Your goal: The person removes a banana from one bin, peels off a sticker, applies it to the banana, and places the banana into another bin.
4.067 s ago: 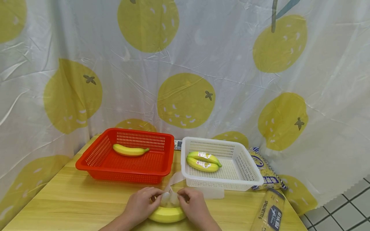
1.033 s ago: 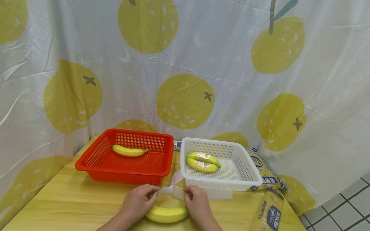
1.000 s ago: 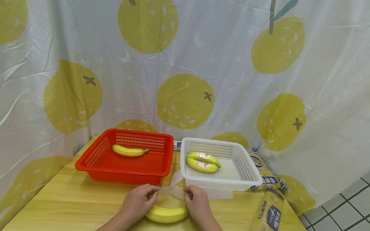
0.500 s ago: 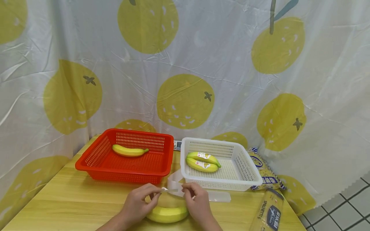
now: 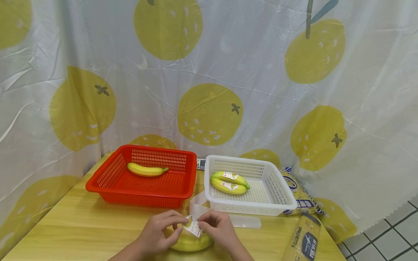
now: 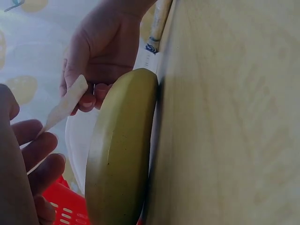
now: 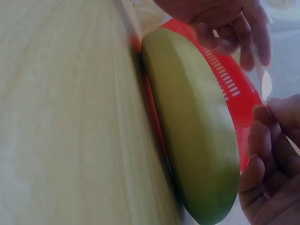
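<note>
both hands at the near edge of the table (image 5: 81, 221), over a banana (image 5: 191, 243) lying on the wood. our left hand (image 5: 160, 232) and right hand (image 5: 219, 229) pinch a small sticker (image 5: 192, 226) between thumb and fingertips, one on each side, just above the banana; remaining fingers loosely curled. left wrist view shows the sticker (image 6: 63, 107) edge-on, thin and bending, close to the banana (image 6: 121, 154) but we cannot tell if it touches the peel.

handling: we judge the sticker very light, floppy, likely tacky on one face, so best held by its edges or corners as now. banana looks firm, smooth, curved, may roll or bruise; steady it at mid-body.

counts: four bananas, one under the hands, one in the red basket (image 5: 107, 174), two labelled ones side by side in the white basket (image 5: 277, 188). two baskets. one clear backing strip (image 5: 243, 221) on the table in front of the white basket. one spaghetti packet (image 5: 305, 241) at the right edge, one printed bag (image 5: 302, 195) behind it. fruit-print curtain (image 5: 209, 72) behind.
</note>
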### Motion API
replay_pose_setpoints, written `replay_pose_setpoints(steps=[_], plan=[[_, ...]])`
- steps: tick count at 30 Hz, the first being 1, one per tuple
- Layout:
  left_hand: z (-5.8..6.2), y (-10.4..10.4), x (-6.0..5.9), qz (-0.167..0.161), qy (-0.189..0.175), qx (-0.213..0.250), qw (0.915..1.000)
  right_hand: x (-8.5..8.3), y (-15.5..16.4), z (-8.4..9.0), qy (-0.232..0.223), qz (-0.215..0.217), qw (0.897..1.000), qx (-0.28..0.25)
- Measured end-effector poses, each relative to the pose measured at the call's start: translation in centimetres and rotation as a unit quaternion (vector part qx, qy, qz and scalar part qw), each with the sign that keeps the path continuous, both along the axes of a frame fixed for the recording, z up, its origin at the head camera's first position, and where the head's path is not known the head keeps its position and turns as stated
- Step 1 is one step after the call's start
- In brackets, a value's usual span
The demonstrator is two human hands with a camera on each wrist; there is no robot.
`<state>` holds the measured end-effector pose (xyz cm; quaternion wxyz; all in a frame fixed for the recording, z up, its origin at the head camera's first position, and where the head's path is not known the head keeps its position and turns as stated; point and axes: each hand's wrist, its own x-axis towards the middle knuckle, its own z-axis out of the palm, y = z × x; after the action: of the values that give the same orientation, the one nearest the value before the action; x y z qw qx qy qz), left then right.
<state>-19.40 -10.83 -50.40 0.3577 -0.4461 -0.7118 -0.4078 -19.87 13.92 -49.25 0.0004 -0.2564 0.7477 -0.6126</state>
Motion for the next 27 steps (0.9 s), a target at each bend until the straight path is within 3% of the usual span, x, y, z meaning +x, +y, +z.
replay_pose_setpoints(steps=[5, 7, 9, 13, 16, 21, 27], plan=[[0.07, -0.15, 0.46, 0.100, -0.082, -0.017, 0.9915, 0.21, 0.07, 0.02, 0.012, 0.020, 0.999, 0.037], [-0.02, -0.24, 0.37, 0.121, -0.103, -0.026, 0.9869, 0.36, 0.11, 0.03, 0.030, 0.033, 0.997, 0.057], [-0.14, -0.31, 0.18, 0.113, -0.105, -0.036, 0.9874, 0.48, 0.15, 0.01, 0.057, 0.046, 0.995, 0.075], [-0.42, -0.47, 0.03, 0.048, -0.097, -0.056, 0.9925, 0.63, 0.19, -0.12, 0.115, 0.069, 0.987, 0.090], [-0.60, -0.57, 0.11, 0.016, -0.112, -0.070, 0.9911, 0.66, 0.19, -0.22, 0.140, 0.078, 0.982, 0.096], [-0.71, -0.73, 0.22, 0.014, -0.119, -0.094, 0.9883, 0.57, 0.23, -0.32, 0.173, 0.082, 0.974, 0.117], [-0.75, -0.70, 0.21, 0.024, -0.089, -0.105, 0.9903, 0.45, 0.22, -0.55, 0.228, 0.080, 0.960, 0.143]])
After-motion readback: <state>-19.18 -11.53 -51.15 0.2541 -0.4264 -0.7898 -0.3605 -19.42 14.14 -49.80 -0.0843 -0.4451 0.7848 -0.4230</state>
